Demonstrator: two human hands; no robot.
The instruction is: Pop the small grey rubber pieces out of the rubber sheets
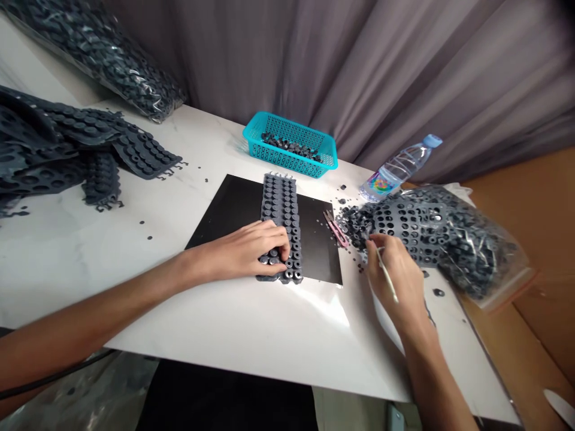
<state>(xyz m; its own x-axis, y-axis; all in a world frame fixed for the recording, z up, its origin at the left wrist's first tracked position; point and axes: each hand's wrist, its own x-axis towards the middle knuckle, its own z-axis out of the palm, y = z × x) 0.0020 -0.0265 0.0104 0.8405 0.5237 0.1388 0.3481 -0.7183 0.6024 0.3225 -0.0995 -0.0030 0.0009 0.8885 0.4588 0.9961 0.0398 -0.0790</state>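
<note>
Here, seen from the head camera, the left hand (251, 250) lies palm down on a dark rubber strip (282, 215) of small round studs. Its fingers are curled and pressed together over the near end of the strip, pinning it flat rather than closing round it. The strip runs lengthwise away from the person down the middle of a black mat (233, 209), which lies flat on the white table (224, 323).

The right hand (395, 272) sits off the mat's right edge, fingers bent and pinched round a thin pale stick (387, 274). The stick slants across the back of the hand, its far tip reaching the edge of a heap of punched rubber scrap (404, 218). That scrap spills from a clear bag (476, 257) lying on the table's right side. A pink tool (335, 227), which looks like small snips, lies between the mat and the heap, touching neither hand. Loose dark studs are scattered on the table around it.

Behind the mat stands a teal basket (287, 163) with dark studs in it, and just to its right a water bottle (398, 167) lies tilted. More rubber sheets (67, 149) are piled at the far left, with another bag (103, 54) of them behind. A grey curtain (359, 60) hangs at the back.
</note>
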